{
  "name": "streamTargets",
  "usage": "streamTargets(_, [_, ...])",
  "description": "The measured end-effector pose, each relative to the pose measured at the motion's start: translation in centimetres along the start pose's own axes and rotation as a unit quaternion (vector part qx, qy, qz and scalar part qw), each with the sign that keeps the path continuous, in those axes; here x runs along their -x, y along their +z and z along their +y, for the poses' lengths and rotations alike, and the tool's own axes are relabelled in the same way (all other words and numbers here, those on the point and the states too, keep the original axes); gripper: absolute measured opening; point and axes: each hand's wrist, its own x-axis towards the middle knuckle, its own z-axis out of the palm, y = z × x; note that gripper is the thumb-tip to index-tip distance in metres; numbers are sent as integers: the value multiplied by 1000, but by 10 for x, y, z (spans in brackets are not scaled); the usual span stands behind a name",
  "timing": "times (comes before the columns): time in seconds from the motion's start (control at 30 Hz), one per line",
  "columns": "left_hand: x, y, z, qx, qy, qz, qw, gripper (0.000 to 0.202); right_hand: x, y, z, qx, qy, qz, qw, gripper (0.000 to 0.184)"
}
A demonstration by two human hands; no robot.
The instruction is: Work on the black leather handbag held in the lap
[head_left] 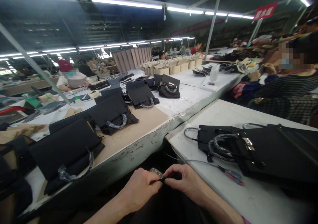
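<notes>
My left hand (140,189) and my right hand (185,181) meet low in the middle, below the table edges. Both are closed in a pinch on a small patterned piece (156,173) with a checked grey surface, held between the fingertips. Dark material lies under my hands. To the right, a black handbag (270,151) lies flat on a white table (223,114), its wrapped handles (218,144) pointing toward me. Thin cords with pink ends (231,176) trail from it along the table.
A long worktable (139,141) on the left carries several black handbags (72,151) in a row. Other people sit at the far left (71,80) and at the right (293,84). Cream bags (171,66) stand at the back.
</notes>
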Motion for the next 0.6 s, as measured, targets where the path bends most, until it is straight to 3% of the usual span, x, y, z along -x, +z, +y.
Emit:
streamTargets(0.17, [10,0,-16,71,-61,-39,995,25,-1,0,-2,13,16,-1,1000,12])
streamTargets(0.4, [44,-10,-18,18,-104,-43,993,27,-4,4,-7,-22,10,-59,998,12])
streamTargets(0.5, [38,-13,-13,30,-96,-50,994,23,-5,2,-3,-25,4,-54,998,14])
streamTargets(0.6, [20,-9,-9,119,-58,-28,991,19,-4,-1,1,-45,10,-42,998,16])
